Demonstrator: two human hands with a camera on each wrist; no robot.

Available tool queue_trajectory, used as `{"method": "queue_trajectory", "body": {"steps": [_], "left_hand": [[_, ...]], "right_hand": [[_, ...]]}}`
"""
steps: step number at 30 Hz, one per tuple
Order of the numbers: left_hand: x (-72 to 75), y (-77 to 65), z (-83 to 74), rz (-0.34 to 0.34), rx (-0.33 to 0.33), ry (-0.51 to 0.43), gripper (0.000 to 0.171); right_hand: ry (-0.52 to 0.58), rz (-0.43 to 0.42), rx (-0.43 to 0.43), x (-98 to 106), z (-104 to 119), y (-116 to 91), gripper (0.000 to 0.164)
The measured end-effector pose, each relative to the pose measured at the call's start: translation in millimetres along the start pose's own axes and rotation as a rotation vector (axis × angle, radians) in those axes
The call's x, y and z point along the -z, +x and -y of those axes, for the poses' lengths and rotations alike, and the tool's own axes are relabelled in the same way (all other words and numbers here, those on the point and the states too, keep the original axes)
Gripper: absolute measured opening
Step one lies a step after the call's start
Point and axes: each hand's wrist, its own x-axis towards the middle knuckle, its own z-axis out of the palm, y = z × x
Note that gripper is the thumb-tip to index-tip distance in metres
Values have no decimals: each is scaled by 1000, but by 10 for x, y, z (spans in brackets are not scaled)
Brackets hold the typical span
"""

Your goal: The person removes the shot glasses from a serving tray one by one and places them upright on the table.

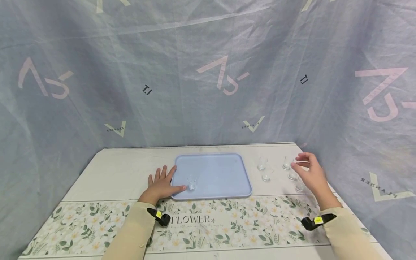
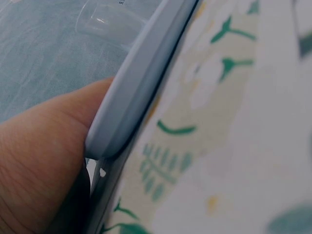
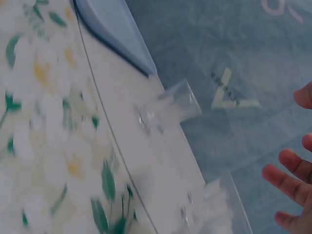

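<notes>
A light blue tray (image 1: 214, 173) lies on the table, with one small clear glass (image 1: 192, 183) upright near its front left. My left hand (image 1: 160, 186) rests at the tray's left edge, fingers spread on the table and thumb over the rim. On the right, my right hand (image 1: 311, 173) hovers by a cluster of clear glasses. Its thumb and fingers are apart with nothing between them, and the back glass (image 1: 287, 163) is nearest the thumb tip. Two more of that cluster, a middle glass (image 1: 292, 176) and a front glass (image 1: 299, 186), are partly overlapped by the hand.
Between tray and right hand stand two other clear glasses, one farther back (image 1: 261, 164) and one nearer (image 1: 266, 176). A flower-printed band (image 1: 208, 225) crosses the front of the white table (image 1: 117, 173). Grey printed cloth (image 1: 182, 90) hangs behind and at both sides.
</notes>
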Motion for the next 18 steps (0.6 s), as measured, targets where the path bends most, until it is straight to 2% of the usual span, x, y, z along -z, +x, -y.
{"method": "queue_trajectory", "body": {"steps": [5, 12, 18], "left_hand": [[28, -13, -21, 9, 7, -2, 113], [69, -44, -63, -12, -1, 8, 111], [77, -47, -81, -9, -7, 16, 110]], "right_hand": [[65, 14, 32, -234, 201, 58, 50], [128, 88, 62, -601, 461, 91, 48], [227, 135, 81, -889, 651, 101, 47]]}}
